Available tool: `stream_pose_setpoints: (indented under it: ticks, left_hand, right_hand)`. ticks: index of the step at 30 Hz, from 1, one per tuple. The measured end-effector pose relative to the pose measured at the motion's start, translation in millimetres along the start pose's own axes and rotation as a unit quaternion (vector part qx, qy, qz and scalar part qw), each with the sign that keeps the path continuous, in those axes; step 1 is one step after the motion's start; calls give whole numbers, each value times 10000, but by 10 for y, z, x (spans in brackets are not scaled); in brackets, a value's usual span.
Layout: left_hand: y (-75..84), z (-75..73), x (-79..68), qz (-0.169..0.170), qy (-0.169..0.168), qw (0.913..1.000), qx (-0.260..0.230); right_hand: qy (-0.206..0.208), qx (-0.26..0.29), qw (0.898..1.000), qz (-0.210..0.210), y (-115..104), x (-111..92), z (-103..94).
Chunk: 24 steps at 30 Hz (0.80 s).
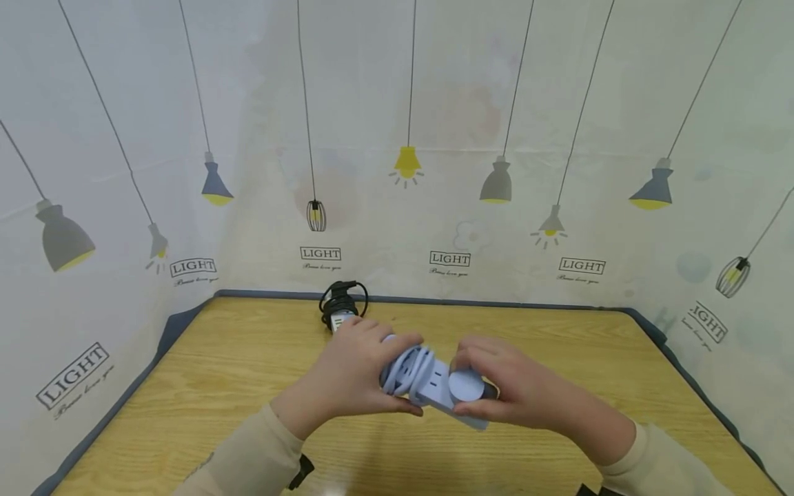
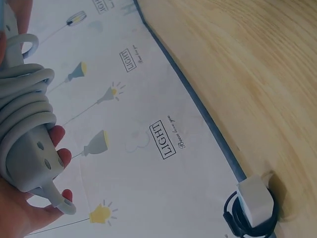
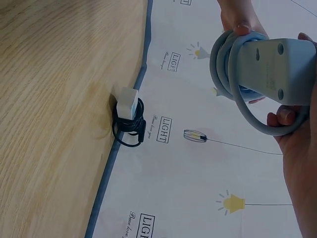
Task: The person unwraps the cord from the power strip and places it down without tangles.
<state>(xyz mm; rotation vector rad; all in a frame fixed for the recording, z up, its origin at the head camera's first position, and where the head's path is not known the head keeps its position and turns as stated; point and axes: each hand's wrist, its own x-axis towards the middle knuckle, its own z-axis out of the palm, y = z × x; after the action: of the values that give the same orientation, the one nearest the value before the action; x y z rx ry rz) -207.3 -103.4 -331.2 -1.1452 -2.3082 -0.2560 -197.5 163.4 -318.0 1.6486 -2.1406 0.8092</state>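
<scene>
A pale power strip (image 1: 438, 379) is held up over the table between both hands, tilted down to the right in the head view. Its own cord (image 1: 406, 372) is wound in several loops round one end. My left hand (image 1: 350, 375) grips that wound end, fingers over the top and thumb below. At the other end my right hand (image 1: 511, 386) pinches a round plug (image 1: 466, 386) lying against the socket face. The right wrist view shows the strip's underside (image 3: 277, 69), with a loop of cord (image 3: 267, 129) running to the right hand's fingers.
At the back edge of the wooden table (image 1: 248, 372) lies a second, white power strip (image 3: 128, 103) wrapped in black cord (image 1: 340, 303). A dark edging borders the tabletop. Behind rises a pale sheet (image 1: 372, 89) printed with hanging lamps.
</scene>
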Motion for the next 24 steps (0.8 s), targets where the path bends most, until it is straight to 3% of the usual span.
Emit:
stream_pose_setpoints:
  ticks: [5, 15, 24]
  left_hand:
    - [-2, 1, -5, 155, 4, 9997, 212]
    - [-9, -5, -16, 135, 220, 9993, -285]
    - [-30, -70, -42, 116, -309, 9976, -616]
  right_hand:
    - [202, 48, 9991, -375, -1, 17, 18]
    - [-33, -85, 10000, 25, -29, 37, -32]
    - [-66, -166, 9998, -2, -10, 21, -20]
